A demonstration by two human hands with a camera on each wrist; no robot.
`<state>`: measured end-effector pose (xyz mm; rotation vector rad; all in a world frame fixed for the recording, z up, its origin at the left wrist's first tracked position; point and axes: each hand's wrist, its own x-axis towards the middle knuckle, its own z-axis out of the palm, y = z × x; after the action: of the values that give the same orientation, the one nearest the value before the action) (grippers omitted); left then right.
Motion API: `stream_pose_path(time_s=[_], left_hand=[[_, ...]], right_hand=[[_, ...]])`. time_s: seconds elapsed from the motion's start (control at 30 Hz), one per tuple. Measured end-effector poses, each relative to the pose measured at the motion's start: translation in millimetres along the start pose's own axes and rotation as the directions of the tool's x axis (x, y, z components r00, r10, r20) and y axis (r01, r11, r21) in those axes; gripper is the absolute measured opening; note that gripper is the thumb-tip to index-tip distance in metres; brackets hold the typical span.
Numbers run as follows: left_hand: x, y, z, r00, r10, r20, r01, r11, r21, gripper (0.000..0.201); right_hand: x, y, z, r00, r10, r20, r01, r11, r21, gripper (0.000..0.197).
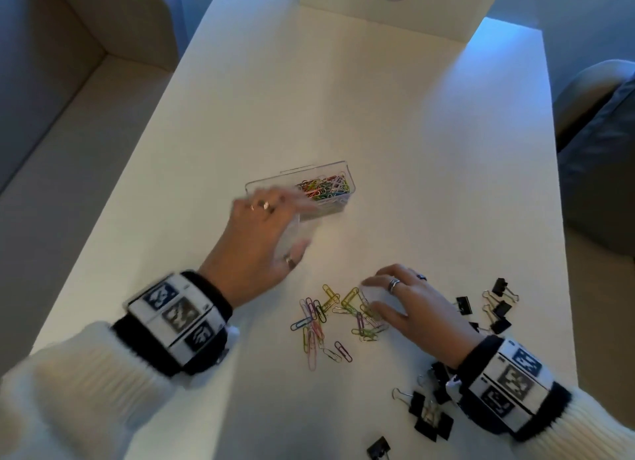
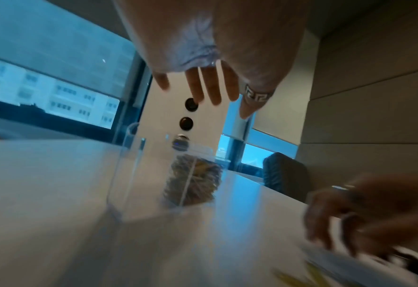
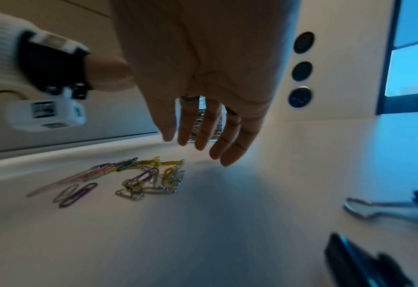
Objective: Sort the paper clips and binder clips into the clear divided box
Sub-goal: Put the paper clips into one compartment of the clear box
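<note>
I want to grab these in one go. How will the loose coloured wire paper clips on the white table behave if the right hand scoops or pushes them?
The coloured wire paper clips lie flat and overlapping, so they would probably slide in a bunch on the smooth white table. Thin and small, they are likely light, and several may hook together. The right hand may struggle to get under them.
</note>
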<state>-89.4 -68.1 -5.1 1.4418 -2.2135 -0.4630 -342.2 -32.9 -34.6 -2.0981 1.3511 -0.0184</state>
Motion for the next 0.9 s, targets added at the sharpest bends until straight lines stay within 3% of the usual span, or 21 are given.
stream_pose_path(time_s=[0.03, 0.1, 0.13, 0.2, 0.27, 0.4, 0.53, 0.63, 0.77, 0.9], left_hand=[[-11.2, 4.1, 2.8, 0.989, -0.041, 0.141, 0.052, 0.996, -0.072, 0.047], [-33.0, 7.7, 15.2, 0.881, -0.148, 0.45, 0.195, 0.979, -0.06, 0.069], [-41.3, 7.2, 23.3, 0.816, -0.189, 0.546, 0.223, 0.975, 0.004, 0.08], [-49.4, 6.9, 39.0, 0.766, -0.205, 0.609, 0.212, 0.975, 0.061, 0.093], [-49.3, 10.9, 53.3, 0.779, -0.155, 0.608, 0.171, 0.985, 0.033, 0.09], [-37.0, 26.1, 71.1, 0.814, -0.071, 0.576, 0.151, 0.984, -0.093, 0.067], [-35.1, 22.4, 67.0, 0.855, -0.103, 0.509, 0.179, 0.979, -0.102, 0.069], [-43.7, 19.7, 68.9, 0.853, -0.121, 0.507, 0.194, 0.977, -0.094, 0.067], [-43.6, 25.1, 73.5, 0.867, -0.077, 0.492, 0.211, 0.952, -0.222, 0.047], [-34.1, 22.0, 56.9, 0.933, -0.116, 0.341, 0.219, 0.934, -0.282, 0.03]], right_hand=[[-1.7, 0.7, 0.9, 0.998, 0.057, -0.001, -0.057, 0.998, 0.009, 0.039], [-2.8, -0.1, 4.8, 0.989, 0.142, 0.044, -0.142, 0.99, -0.002, 0.047], [-2.9, -1.5, 7.4, 0.983, 0.169, 0.075, -0.17, 0.985, 0.001, 0.05], [-1.9, -5.8, 12.2, 0.973, 0.197, 0.121, -0.203, 0.978, 0.04, 0.054], [-0.8, -11.0, 17.6, 0.971, 0.193, 0.141, -0.204, 0.976, 0.075, 0.056], [2.4, -25.1, 23.5, 0.98, 0.139, 0.145, -0.157, 0.98, 0.124, 0.054], [-1.6, -22.1, 20.6, 0.981, 0.184, 0.066, -0.189, 0.978, 0.084, 0.06], [-6.7, -23.6, 23.2, 0.975, 0.202, 0.094, -0.209, 0.976, 0.065, 0.069], [-7.9, -32.6, 29.7, 0.979, 0.184, 0.084, -0.192, 0.976, 0.106, 0.079], [-5.3, -43.8, 34.3, 0.965, 0.261, 0.04, -0.262, 0.964, 0.048, 0.093]])
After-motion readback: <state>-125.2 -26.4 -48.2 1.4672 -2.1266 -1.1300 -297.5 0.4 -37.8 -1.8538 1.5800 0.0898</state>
